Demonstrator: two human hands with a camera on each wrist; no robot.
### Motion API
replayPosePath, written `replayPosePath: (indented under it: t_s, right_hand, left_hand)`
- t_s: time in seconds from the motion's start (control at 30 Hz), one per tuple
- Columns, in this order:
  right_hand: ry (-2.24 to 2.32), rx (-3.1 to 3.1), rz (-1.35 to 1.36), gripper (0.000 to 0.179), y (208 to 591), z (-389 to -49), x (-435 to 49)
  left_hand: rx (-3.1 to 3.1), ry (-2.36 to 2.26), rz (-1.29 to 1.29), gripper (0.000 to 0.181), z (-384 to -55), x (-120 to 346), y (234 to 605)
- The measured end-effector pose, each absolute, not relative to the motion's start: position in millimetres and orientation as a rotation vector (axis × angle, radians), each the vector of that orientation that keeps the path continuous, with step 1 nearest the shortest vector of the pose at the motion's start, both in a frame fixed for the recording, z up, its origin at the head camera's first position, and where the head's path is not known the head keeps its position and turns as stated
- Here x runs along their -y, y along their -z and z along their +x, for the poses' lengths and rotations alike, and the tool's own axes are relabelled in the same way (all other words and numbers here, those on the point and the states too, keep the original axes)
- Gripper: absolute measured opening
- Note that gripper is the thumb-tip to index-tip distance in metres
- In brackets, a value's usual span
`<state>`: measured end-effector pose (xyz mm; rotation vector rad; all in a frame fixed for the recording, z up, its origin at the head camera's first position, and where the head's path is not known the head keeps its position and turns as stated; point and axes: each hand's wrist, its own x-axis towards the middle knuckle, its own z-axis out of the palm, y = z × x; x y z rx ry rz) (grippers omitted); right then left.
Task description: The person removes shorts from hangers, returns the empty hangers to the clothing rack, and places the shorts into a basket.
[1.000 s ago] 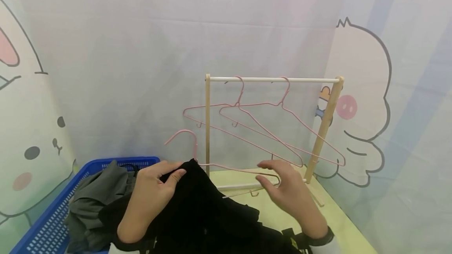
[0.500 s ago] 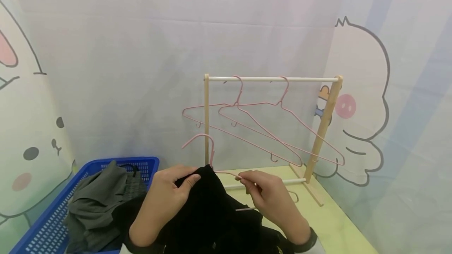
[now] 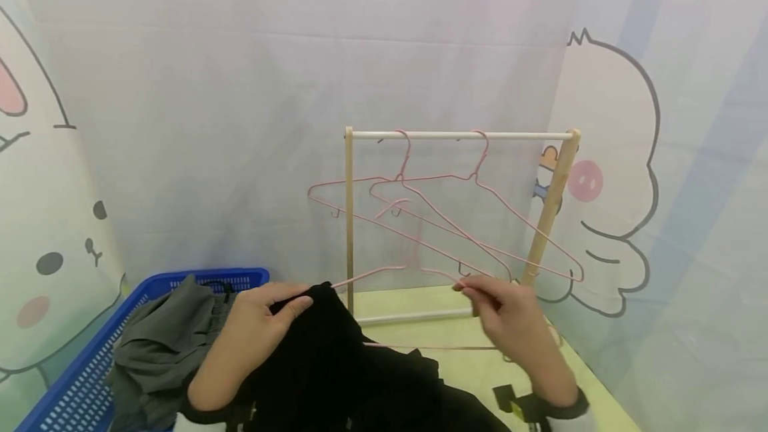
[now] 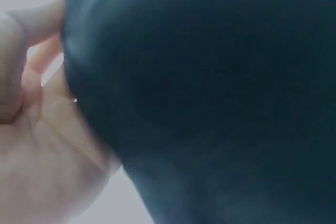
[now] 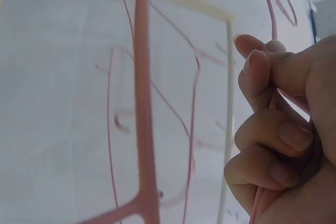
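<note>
A black garment [image 3: 342,385] hangs from my left hand [image 3: 246,335], which pinches its top edge between thumb and fingers. The kind of garment is unclear. In the left wrist view the dark cloth [image 4: 210,98] covers most of the picture. My right hand [image 3: 519,325] grips one arm of a pink clothes hanger [image 3: 372,273]. The hanger's opposite arm runs into the top of the black garment beside my left fingers, and its hook points up. In the right wrist view my curled fingers [image 5: 268,135] wrap the pink wire, and the hanger's lower bar [image 5: 143,93] crosses close to the camera.
Behind my hands a small wooden rack [image 3: 349,219] stands on a yellow table [image 3: 600,399]. Two pink hangers, one left [image 3: 409,152] and one right [image 3: 485,152], hang on its white rail [image 3: 444,135]. At left, a blue basket [image 3: 78,379] holds grey clothing [image 3: 168,345].
My right hand, open near the hanger at first, has taken hold of its arm and moved right with it. The hook has shifted right, away from the garment's top edge.
</note>
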<state>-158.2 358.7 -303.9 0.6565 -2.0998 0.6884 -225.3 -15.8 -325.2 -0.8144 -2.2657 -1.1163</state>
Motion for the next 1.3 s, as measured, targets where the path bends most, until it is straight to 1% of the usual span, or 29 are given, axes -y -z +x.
replayPosePath:
  t_s: [0.27, 0.47, 0.57, 0.83, 0.97, 1.1, 1.3]
  right_hand:
    - [-0.620, 2.101, 0.519, 0.031, 293, -136, -414]
    - [-0.606, 2.199, 0.336, 0.027, 286, -111, -441]
    - [-0.624, 2.233, 0.248, 0.023, 285, -104, -443]
    - [-0.612, 2.164, 0.197, 0.022, 280, -97, -443]
    - [-0.603, 2.148, 0.193, 0.022, 279, -94, -444]
    - [-0.596, 2.143, 0.186, 0.022, 279, -92, -446]
    - [-0.571, 2.151, 0.134, 0.020, 277, -87, -449]
  left_hand:
    - [2.551, 1.154, -0.624, 0.026, -235, 63, 324]
    - [2.595, 1.116, -0.603, 0.027, -241, 77, 329]
    - [2.603, 1.124, -0.616, 0.026, -240, 73, 329]
    - [2.647, 1.196, -0.763, 0.020, -229, 35, 325]
    - [2.674, 1.268, -0.780, 0.018, -226, 20, 323]
    - [2.680, 1.258, -0.763, 0.015, -227, 17, 325]
    - [2.673, 1.216, -0.714, 0.017, -226, 19, 324]
